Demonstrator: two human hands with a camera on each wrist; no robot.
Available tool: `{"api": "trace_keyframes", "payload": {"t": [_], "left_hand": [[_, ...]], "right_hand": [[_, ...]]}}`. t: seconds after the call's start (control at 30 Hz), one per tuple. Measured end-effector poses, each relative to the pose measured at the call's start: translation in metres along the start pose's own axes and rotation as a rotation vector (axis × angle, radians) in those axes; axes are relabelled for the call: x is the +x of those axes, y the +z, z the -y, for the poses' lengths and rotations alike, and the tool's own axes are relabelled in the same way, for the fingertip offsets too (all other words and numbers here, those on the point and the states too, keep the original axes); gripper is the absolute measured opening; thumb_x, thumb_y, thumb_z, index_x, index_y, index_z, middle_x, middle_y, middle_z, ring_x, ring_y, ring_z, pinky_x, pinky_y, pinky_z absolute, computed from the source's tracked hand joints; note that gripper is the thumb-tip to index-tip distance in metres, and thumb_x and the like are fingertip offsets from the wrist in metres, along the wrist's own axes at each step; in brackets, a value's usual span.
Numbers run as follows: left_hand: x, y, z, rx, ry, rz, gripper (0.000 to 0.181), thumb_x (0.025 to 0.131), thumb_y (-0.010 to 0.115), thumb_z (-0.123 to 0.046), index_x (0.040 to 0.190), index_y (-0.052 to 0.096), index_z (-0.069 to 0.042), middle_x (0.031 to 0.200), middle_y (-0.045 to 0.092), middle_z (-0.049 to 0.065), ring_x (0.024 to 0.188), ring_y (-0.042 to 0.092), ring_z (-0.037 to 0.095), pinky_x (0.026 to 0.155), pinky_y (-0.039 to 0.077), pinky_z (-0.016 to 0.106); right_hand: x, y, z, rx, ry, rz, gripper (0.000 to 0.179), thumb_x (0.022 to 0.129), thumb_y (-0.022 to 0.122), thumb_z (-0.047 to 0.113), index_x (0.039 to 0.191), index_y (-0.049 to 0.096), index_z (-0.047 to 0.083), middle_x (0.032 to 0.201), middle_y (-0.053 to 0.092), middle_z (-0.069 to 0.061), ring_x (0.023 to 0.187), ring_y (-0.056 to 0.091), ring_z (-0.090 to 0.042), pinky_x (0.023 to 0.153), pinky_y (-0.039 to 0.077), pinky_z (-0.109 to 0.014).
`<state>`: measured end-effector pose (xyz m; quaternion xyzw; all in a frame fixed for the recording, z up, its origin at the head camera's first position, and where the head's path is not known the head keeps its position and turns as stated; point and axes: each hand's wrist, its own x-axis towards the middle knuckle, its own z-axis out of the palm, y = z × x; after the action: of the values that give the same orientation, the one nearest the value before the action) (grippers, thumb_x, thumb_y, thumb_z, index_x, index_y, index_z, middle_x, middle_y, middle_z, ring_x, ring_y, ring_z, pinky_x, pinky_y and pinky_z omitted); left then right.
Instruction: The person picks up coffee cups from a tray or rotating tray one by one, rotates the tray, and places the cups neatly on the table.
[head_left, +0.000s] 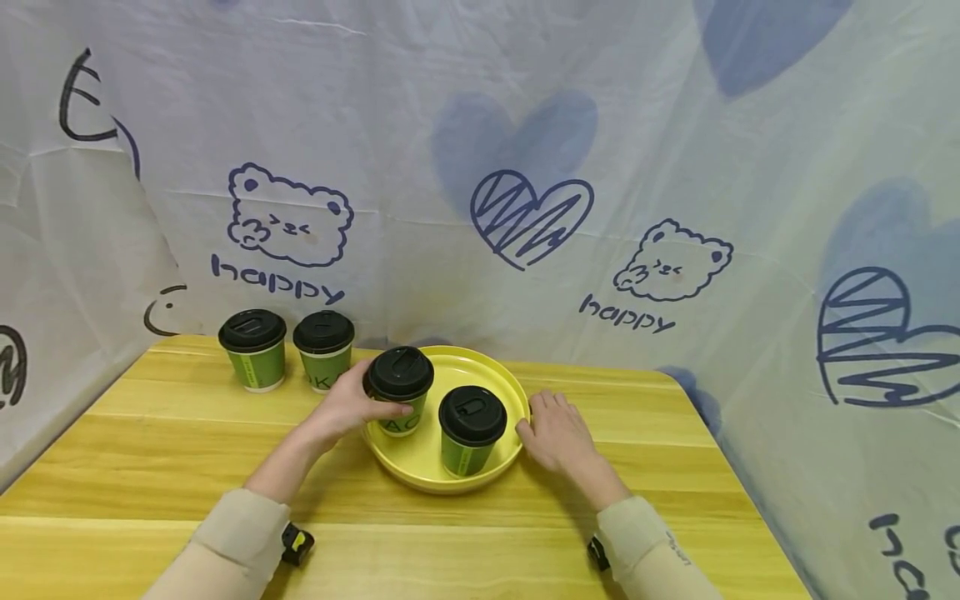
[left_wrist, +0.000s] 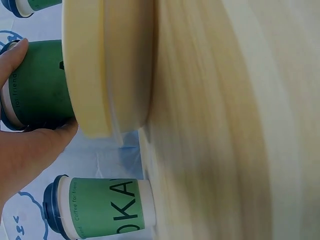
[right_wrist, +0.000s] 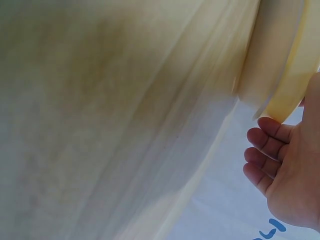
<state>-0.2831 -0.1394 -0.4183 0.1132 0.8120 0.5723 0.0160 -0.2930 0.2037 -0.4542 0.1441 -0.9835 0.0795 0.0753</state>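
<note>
My left hand [head_left: 352, 410] grips a green paper coffee cup with a black lid [head_left: 401, 377], thumb on its near side. This cup is at the left part of a round yellow tray [head_left: 408, 471]; in the left wrist view the tray wall [left_wrist: 85, 70] hides its base. A second lidded cup [head_left: 472, 417] stands upright on the tray, to the right. At the tray's right rim, my right hand [head_left: 558, 432] holds the edge between thumb and curled fingers. The right wrist view shows its fingertips [right_wrist: 255, 135] right at the rim.
Two more lidded green cups, one at the far left [head_left: 257, 358] and one nearer the tray [head_left: 324, 346], stand upright along the back of the wooden table [head_left: 450, 550]. A white cloth [head_left: 412, 150] with printed bears and hearts hangs behind the table and at both sides.
</note>
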Motion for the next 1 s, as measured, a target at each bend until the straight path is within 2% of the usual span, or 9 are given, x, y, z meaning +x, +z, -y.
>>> {"api": "trace_keyframes", "payload": {"t": [0.23, 0.5, 0.77, 1.0], "left_hand": [[-0.002, -0.003, -0.006, 0.015, 0.006, -0.003, 0.089, 0.077, 0.094, -0.018, 0.149, 0.046, 0.002, 0.141, 0.059, 0.023, 0.134, 0.051, 0.04, 0.119, 0.033, 0.059], [-0.006, -0.007, -0.016, 0.03, 0.02, -0.005, 0.09, 0.078, 0.093, -0.019, 0.15, 0.045, 0.003, 0.143, 0.057, 0.025, 0.136, 0.049, 0.042, 0.119, 0.032, 0.061], [-0.009, -0.012, -0.022, 0.052, 0.04, -0.033, 0.089, 0.076, 0.094, -0.02, 0.147, 0.046, 0.003, 0.143, 0.057, 0.025, 0.137, 0.049, 0.042, 0.12, 0.032, 0.059], [-0.015, -0.019, -0.027, 0.025, 0.062, -0.031, 0.089, 0.078, 0.093, -0.021, 0.15, 0.044, 0.0, 0.147, 0.054, 0.022, 0.141, 0.046, 0.041, 0.12, 0.031, 0.059]], "right_hand": [[0.0, 0.001, -0.002, 0.009, -0.005, 0.005, 0.036, 0.101, 0.049, 0.031, 0.118, 0.06, 0.001, 0.114, 0.058, -0.012, 0.102, 0.051, -0.031, 0.09, 0.047, -0.047], [-0.001, 0.004, -0.004, 0.023, -0.014, -0.004, 0.033, 0.102, 0.048, 0.029, 0.117, 0.06, 0.002, 0.11, 0.058, -0.011, 0.099, 0.05, -0.03, 0.087, 0.046, -0.045], [0.0, 0.005, -0.004, 0.022, -0.02, -0.012, 0.034, 0.102, 0.048, 0.029, 0.117, 0.06, 0.001, 0.111, 0.058, -0.012, 0.1, 0.05, -0.031, 0.088, 0.047, -0.046], [0.0, 0.006, -0.005, 0.019, -0.026, -0.021, 0.033, 0.101, 0.048, 0.029, 0.115, 0.06, 0.002, 0.109, 0.057, -0.011, 0.098, 0.049, -0.03, 0.086, 0.046, -0.045]]}}
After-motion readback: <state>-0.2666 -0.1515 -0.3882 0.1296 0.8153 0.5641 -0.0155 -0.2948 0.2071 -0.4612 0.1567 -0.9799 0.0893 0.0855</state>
